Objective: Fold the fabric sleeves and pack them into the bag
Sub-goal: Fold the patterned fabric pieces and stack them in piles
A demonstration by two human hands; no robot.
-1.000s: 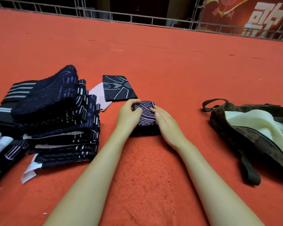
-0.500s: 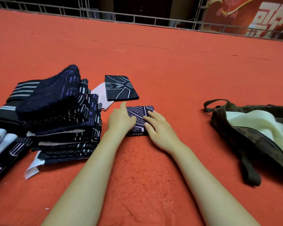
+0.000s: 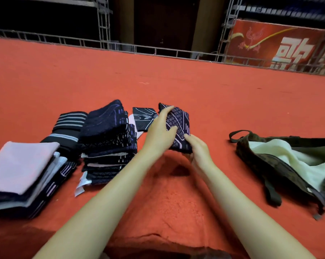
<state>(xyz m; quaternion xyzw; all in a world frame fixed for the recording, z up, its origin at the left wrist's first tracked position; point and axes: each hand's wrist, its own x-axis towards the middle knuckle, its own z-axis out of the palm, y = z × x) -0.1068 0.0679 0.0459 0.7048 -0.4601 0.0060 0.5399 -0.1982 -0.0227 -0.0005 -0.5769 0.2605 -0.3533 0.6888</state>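
A folded dark sleeve with a purple pattern is lifted off the red carpet, tilted, held between both hands. My left hand grips its left side, fingers over the top edge. My right hand holds its lower right corner from beneath. To the right lies the dark olive bag, open, with pale cream fabric inside. A tall stack of folded dark sleeves stands to the left of my hands.
A single folded dark sleeve lies flat behind my left hand, on a pale piece. Further left are a striped black pile and a stack topped with pink cloth. A metal railing bounds the carpet's far edge.
The folded sleeve was pressed flat on the carpet under both hands; now both hands have lifted it up and tilted it. The camera view has risen and pulled back.
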